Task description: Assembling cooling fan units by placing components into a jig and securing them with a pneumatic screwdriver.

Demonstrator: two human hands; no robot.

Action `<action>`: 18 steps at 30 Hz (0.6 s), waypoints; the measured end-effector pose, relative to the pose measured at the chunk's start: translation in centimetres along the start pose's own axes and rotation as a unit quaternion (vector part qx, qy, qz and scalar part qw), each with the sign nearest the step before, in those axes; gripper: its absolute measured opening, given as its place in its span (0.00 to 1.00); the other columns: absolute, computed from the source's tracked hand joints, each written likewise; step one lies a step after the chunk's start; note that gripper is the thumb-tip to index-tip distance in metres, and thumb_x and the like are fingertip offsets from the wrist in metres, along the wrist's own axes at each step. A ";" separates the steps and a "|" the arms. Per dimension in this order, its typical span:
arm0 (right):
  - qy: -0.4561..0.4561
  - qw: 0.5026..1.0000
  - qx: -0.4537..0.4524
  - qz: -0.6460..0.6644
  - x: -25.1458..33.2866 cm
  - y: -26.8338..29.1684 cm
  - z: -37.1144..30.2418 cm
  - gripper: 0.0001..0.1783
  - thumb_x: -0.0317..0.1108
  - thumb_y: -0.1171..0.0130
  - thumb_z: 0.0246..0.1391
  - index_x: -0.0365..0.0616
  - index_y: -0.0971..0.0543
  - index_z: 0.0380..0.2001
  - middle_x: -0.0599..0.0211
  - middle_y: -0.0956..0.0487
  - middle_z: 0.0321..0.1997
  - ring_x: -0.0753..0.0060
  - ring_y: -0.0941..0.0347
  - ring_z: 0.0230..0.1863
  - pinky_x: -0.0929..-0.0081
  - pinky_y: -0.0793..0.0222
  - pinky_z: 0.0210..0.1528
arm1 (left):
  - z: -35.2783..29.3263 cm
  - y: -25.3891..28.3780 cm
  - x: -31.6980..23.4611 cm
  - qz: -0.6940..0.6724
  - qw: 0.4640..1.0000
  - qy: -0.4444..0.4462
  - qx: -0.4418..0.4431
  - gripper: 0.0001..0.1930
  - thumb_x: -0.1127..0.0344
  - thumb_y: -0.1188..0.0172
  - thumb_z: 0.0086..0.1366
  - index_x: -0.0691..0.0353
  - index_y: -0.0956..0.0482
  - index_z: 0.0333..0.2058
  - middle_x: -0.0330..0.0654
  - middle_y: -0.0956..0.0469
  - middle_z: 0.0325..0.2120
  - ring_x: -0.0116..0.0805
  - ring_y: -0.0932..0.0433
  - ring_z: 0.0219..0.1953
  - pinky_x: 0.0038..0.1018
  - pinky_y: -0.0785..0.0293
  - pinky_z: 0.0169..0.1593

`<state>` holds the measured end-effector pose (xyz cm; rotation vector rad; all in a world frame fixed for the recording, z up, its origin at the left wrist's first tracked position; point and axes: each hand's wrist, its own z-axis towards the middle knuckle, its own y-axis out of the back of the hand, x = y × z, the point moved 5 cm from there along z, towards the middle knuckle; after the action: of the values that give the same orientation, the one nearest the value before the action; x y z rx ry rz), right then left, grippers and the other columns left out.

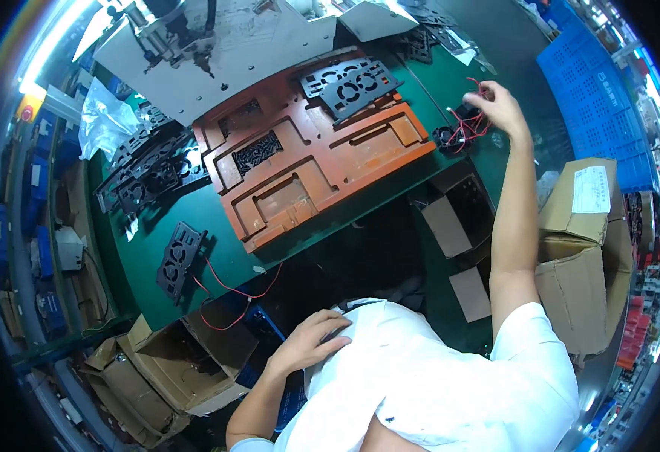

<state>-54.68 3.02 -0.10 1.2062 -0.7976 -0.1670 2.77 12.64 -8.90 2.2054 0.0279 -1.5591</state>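
Observation:
Out at the right of the green table, my right hand (505, 111) is closed at a bundle of thin red wires (462, 129). A dark part shows beside the fingertips, too small to make out. A small black fan (444, 137) lies by the wires, near the corner of an orange fixture (322, 192). My left hand (313, 343) rests against my white shirt with its fingers apart, holding nothing. On the fixture's far right part lies a black metal plate (350, 84) with round fan cut-outs. Small black screws (257, 153) fill one recess of the fixture.
A white machine housing (228, 56) stands over the fixture's far side. Several black panels (156, 169) are stacked at left, near a clear plastic bag (107, 119). Another black panel (179, 260) trails red wires. Cardboard boxes (582, 256) and a blue crate (597, 105) stand at right.

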 end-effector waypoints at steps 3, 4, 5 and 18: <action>-0.014 0.996 0.060 -0.059 2.0 -0.4 -0.6 0.37 0.51 0.23 0.48 0.37 0.21 0.55 0.62 0.17 0.38 0.69 0.20 0.40 0.70 0.25 0.46 | 0.5 0.8 0.9 -0.096 0.993 0.065 -0.004 0.21 0.54 0.37 0.70 0.63 0.18 0.54 0.49 0.21 0.52 0.41 0.20 0.51 0.33 0.21 0.54; -0.021 0.994 0.089 -0.060 1.8 -0.5 0.2 0.36 0.48 0.23 0.49 0.36 0.22 0.55 0.63 0.17 0.38 0.71 0.21 0.40 0.72 0.26 0.46 | 0.7 0.7 1.1 -0.094 0.994 0.062 -0.003 0.21 0.54 0.37 0.70 0.63 0.18 0.54 0.49 0.21 0.52 0.41 0.20 0.51 0.33 0.21 0.54; -0.029 0.991 0.118 -0.060 1.6 -0.6 0.8 0.35 0.46 0.24 0.51 0.35 0.22 0.56 0.64 0.18 0.38 0.73 0.21 0.40 0.73 0.26 0.45 | 1.0 0.3 1.3 -0.270 0.962 0.051 0.005 0.19 0.58 0.39 0.71 0.63 0.19 0.55 0.49 0.21 0.52 0.38 0.20 0.51 0.32 0.20 0.53; -0.067 0.976 -0.103 0.182 -7.7 0.4 5.2 0.15 0.41 0.31 0.56 0.39 0.14 0.38 0.71 0.16 0.32 0.78 0.22 0.33 0.73 0.28 0.39 | 4.4 -2.6 -2.8 -0.235 0.971 -0.015 0.047 0.25 0.49 0.35 0.69 0.57 0.20 0.58 0.47 0.23 0.53 0.36 0.23 0.51 0.30 0.24 0.53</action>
<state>-63.61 3.12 -2.66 0.8445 -1.0786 -0.0288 -2.91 14.07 -8.50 2.3633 0.5117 -1.8688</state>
